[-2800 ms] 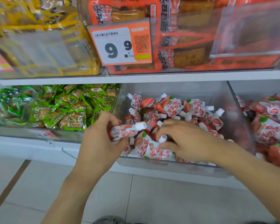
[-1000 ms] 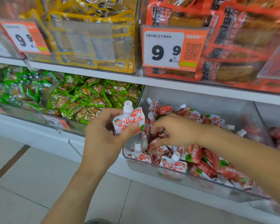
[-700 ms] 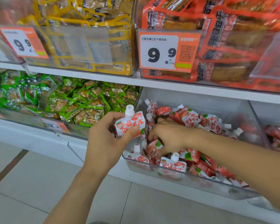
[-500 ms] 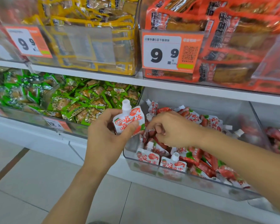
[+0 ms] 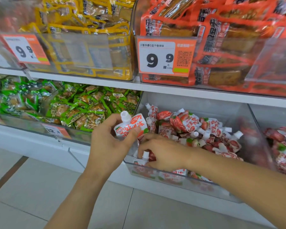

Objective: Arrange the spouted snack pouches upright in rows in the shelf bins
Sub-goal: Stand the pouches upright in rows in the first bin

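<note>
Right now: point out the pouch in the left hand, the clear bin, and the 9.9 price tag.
held pouch [image 5: 130, 127], head view, printed front
clear bin [image 5: 180, 180], head view, front wall
9.9 price tag [image 5: 157, 59], head view, white panel

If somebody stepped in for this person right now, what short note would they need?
Left hand: grips one spouted pouch upright, just outside the clear bin.
Right hand: down in the bin's front left corner, fingers on a pouch standing there.
Done: a few pouches stand along the front wall.
Left: the loose heap behind, lying jumbled, needs standing in rows; then place the held pouch.
</note>
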A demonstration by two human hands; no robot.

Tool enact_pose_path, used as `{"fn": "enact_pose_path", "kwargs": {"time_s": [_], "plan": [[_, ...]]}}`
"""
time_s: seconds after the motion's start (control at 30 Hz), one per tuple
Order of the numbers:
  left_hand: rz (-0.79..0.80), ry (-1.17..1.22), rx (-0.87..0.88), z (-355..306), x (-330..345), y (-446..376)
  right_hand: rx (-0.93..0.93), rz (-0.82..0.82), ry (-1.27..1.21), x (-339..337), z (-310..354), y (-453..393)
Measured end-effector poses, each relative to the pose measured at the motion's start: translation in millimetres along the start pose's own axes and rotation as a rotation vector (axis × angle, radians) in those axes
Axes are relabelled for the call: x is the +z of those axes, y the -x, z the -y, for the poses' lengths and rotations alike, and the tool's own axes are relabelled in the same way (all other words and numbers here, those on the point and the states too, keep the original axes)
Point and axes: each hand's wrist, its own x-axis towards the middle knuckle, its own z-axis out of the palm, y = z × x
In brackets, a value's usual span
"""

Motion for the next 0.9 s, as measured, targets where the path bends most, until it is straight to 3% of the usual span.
{"fn": "enact_pose_path", "kwargs": {"time_s": [0.2,0.47,0.9], "plan": [[0.15,-0.199,0.093,-2.2,12.0,-4.2,0.092,0.081,-0.332,-19.2,-14.5,20.6],[0.255,-0.409,0.151,-4.2,24.5,-11.6,0.226,0.035,-0.08,-7.4,-18.3,32.0],[0.505,-0.505,0.123,-7.5,26.7,-6.8,0.4,-0.173,-0.349,10.8,-15.8,21.5]]}}
